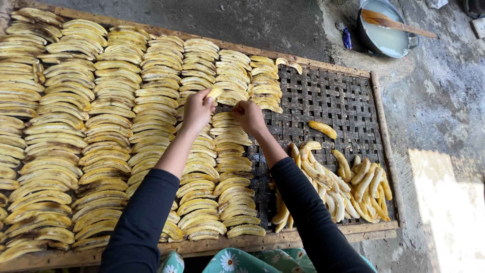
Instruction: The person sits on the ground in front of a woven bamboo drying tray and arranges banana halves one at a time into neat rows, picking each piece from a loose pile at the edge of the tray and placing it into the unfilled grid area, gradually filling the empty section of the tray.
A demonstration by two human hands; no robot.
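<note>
We look down on a large woven bamboo drying tray [343, 101] with a wooden frame, lying on a rough grey concrete floor [434, 96]. Most of its surface is covered by overlapping rows of flattened banana slices [76, 131], running in columns from the far edge to the near one; the right part shows bare dark weave. Near the right corner sits a loose pile of peeled bananas [348, 187], with one single peeled banana [322, 129] apart from it on the weave.

Both our arms, in dark long sleeves, reach forward from the near edge and meet over the middle columns. Our left hand [197, 108] is raised slightly, fingers curled together and pinching a pale banana slice [214, 92] between thumb and fingertips, just above the top of a half-filled column. Our right hand [248, 115] is beside it, knuckles up and fingers bent down onto the slices there; whether it grips one we cannot tell.

Beyond the tray, at the far right, stands a metal pot [386, 30] of whitish liquid with a wooden paddle [396, 24] across it.
</note>
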